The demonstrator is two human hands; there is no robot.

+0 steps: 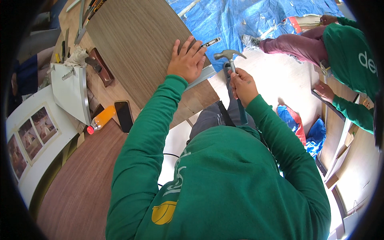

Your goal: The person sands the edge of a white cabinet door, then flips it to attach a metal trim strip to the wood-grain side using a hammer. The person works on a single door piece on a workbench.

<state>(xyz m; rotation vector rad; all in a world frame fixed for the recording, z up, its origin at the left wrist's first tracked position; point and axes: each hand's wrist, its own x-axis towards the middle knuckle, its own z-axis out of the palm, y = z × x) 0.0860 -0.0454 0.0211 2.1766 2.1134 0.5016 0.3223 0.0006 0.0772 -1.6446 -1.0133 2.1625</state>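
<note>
My left hand point(187, 60) lies flat with fingers stretched out on a brown wood-grain panel point(134, 44), near its right edge. Just past the fingertips, a small metal fitting point(211, 42) sticks out from that edge; its inner end is hidden by the hand. Closed round the handle of a claw hammer point(229, 55) is my right hand point(243, 86). The hammer's head points up and away, clear of the panel, and its teal grip hangs below my fist. A light metal strip point(201, 77) shows under the panel's edge beside my left wrist.
Left of the panel lie a wooden hand plane point(100, 67), a bottle of orange drink point(102, 118), a dark phone point(124, 116) and a white board point(72, 90). A blue tarp point(224, 20) covers the floor ahead. At right, another person point(350, 56) in green sits beside wooden frames point(340, 132).
</note>
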